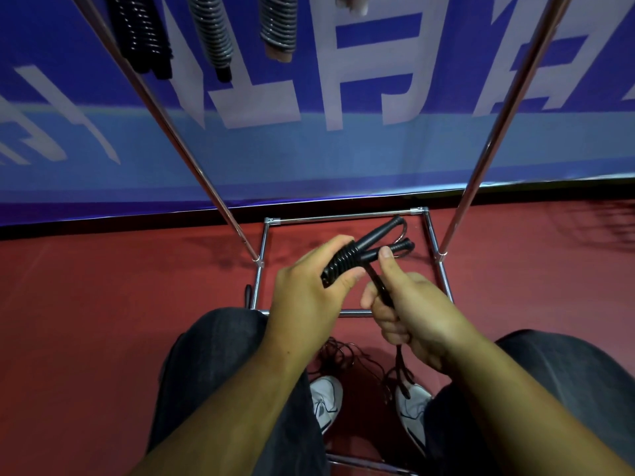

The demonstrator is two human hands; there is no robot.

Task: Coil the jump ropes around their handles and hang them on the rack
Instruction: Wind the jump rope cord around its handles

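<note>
We hold the two black jump rope handles [378,237] out in front of us, above the base frame of the chrome rack [343,217]. They splay apart in a V at their far ends. Our left hand [309,293] is curled round the near ends, with the thumb pressed on the wound coils [338,266]. Our right hand [415,314] is fisted round the free cord [377,285], its thumb tip up against one handle. From that fist the cord drops to a loose tangle [343,355] on the red floor [103,286] between our shoes, and one strand lies over the right shoe [410,403].

The risks, as we judge them:
- If the left thumb eases, the turns could spring loose (they sit close to the handle ends).
- The splayed handles may leave the winding slack.
- A pull on the cord could snag the tangle on the shoe or knot it.

Three wound ropes [213,32] hang on the rack above.
</note>
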